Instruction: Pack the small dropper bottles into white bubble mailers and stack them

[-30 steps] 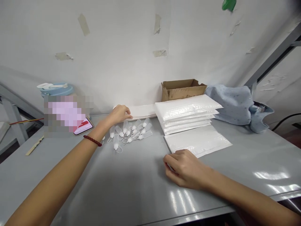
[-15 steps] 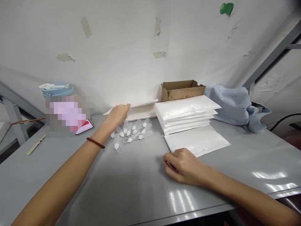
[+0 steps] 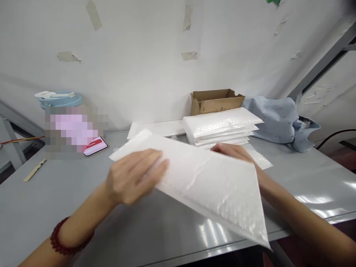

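Observation:
A large white bubble mailer [image 3: 205,185] is held tilted above the grey table [image 3: 33,207], close to the camera. My left hand [image 3: 133,178] grips its left end, fingers laid on top; the hand is blurred by motion. My right hand [image 3: 236,154] reaches behind the mailer's far edge, mostly hidden by it. The mailer covers the small dropper bottles seen earlier. A stack of white mailers [image 3: 221,126] lies behind, with a flat white pile [image 3: 155,129] to its left against the wall.
An open cardboard box [image 3: 215,100] stands at the wall. A blue cloth bundle [image 3: 280,118] lies right of the stack. A blue lidded container [image 3: 58,99] and a phone [image 3: 93,146] sit at the left. A single mailer [image 3: 260,157] lies flat on the table.
My left hand has pulled a mailer off the flat pile and brought it toward me. My right hand left the table and rose to the mailer's far edge.

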### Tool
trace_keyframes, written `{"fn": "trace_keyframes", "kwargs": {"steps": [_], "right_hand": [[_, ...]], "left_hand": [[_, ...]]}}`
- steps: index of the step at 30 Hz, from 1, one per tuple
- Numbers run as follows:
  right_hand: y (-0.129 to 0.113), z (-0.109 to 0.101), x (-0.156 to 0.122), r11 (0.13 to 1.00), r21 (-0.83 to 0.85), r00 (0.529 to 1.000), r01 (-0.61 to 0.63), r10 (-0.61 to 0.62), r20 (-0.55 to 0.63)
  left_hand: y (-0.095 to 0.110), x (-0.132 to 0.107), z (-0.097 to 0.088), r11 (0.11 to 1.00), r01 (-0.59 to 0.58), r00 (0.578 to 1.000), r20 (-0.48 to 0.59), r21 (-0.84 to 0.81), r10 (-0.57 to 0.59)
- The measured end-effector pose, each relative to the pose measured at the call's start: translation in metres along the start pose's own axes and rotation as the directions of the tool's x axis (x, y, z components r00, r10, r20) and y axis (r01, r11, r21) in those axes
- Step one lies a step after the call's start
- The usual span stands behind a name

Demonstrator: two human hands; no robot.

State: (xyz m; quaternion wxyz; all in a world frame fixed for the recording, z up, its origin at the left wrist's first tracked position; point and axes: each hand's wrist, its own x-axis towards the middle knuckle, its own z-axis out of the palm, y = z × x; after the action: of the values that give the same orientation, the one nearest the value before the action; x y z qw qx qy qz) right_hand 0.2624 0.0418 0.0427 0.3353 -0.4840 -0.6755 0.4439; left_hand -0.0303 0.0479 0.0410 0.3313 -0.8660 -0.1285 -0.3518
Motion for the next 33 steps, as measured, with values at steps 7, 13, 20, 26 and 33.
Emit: {"fn": "trace_keyframes", "kwargs": {"steps": [7,13,20,26,33], "right_hand": [[-0.001,-0.023,0.005,0.961,0.091,0.845,-0.262,0.183,0.503],[-0.001,-0.016,0.002,0.991,-0.034,0.85,-0.129,0.128,0.512],[-0.003,-0.009,-0.004,0.884,-0.425,0.964,0.195,-0.092,0.249],[0.007,0.002,-0.002,0.734,-0.6,0.944,0.319,-0.303,0.132],[0.004,0.034,-0.014,0.537,-0.629,0.824,0.562,-0.425,0.374]], "left_hand": [[0.05,0.003,0.01,0.984,-0.005,0.983,0.178,-0.18,0.037],[0.039,-0.006,0.01,0.815,0.369,0.924,0.27,-0.447,-0.27],[0.026,0.002,-0.003,-0.12,0.96,0.114,0.746,-0.253,-0.656],[0.023,0.007,-0.009,-0.559,0.812,0.078,0.98,-0.169,-0.182],[0.05,0.005,0.009,-0.745,0.65,0.029,0.985,-0.149,-0.171]]}}
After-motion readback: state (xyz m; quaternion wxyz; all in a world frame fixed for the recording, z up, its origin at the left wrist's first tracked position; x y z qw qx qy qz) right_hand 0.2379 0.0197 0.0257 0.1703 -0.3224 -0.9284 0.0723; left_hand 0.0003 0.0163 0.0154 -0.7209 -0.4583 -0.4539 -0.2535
